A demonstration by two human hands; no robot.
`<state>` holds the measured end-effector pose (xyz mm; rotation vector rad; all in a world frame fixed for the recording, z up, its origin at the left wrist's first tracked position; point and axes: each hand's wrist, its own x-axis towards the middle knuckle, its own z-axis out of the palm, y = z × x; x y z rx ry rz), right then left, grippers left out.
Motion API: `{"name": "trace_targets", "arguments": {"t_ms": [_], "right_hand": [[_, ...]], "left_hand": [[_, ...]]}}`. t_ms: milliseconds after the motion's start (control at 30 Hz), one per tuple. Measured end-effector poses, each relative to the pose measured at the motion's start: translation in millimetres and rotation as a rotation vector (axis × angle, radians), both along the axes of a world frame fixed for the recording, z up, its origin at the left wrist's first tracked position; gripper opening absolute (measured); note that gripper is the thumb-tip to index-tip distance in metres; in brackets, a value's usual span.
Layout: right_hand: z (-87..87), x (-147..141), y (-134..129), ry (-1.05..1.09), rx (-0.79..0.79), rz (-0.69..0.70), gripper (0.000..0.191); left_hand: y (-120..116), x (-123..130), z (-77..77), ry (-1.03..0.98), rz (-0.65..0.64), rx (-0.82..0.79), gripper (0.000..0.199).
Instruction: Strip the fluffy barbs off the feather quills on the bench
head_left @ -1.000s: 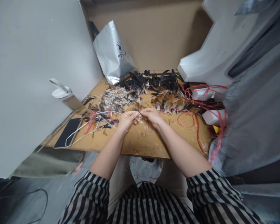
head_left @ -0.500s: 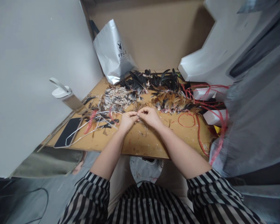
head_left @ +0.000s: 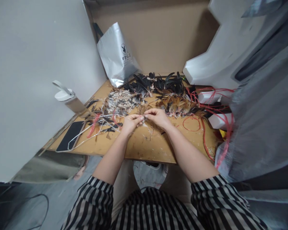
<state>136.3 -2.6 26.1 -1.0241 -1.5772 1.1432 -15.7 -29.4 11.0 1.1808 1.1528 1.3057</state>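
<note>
My left hand (head_left: pixel 132 123) is closed in a pinch over the front middle of the table (head_left: pixel 144 150). Facing it, my right hand (head_left: pixel 157 118) pinches too, its fingertips just beside the left ones. What lies between the fingers is too small to make out. Brown feathers (head_left: pixel 142 109) show right behind the fingertips. A thin white cord (head_left: pixel 114 114) runs from the left toward my left hand. Beyond my right hand is a pile of brown feathers (head_left: pixel 176 104), with black feathers (head_left: pixel 169 83) behind it. Pale, fluffy feathers (head_left: pixel 122 100) are heaped behind my left hand.
A phone (head_left: pixel 70 135) and a lidded bottle (head_left: pixel 72 101) are at the left. At the back leans a silver bag (head_left: pixel 117 59). Red string (head_left: pixel 203 137) trails over the right side, near white boxes (head_left: pixel 222 120). A white machine (head_left: pixel 206 68) overhangs the back right.
My right hand has shifted slightly right, and its fingertips have drawn a little apart from the left ones. Both hands stay pinched. The feather piles look the same.
</note>
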Motion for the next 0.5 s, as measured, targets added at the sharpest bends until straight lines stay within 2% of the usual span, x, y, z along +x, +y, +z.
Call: {"name": "trace_targets", "arguments": {"t_ms": [233,500], "right_hand": [[-8.0,1.8,3.8,-0.189,0.153,-0.052,0.016],[-7.8,-1.2,3.3,-0.148,0.103,-0.069,0.022]], "left_hand": [[-0.5,0.2,0.7,-0.004,-0.014,-0.007,0.029],[-1.6,0.9,1.1,0.009,-0.023,-0.005,0.026]]}}
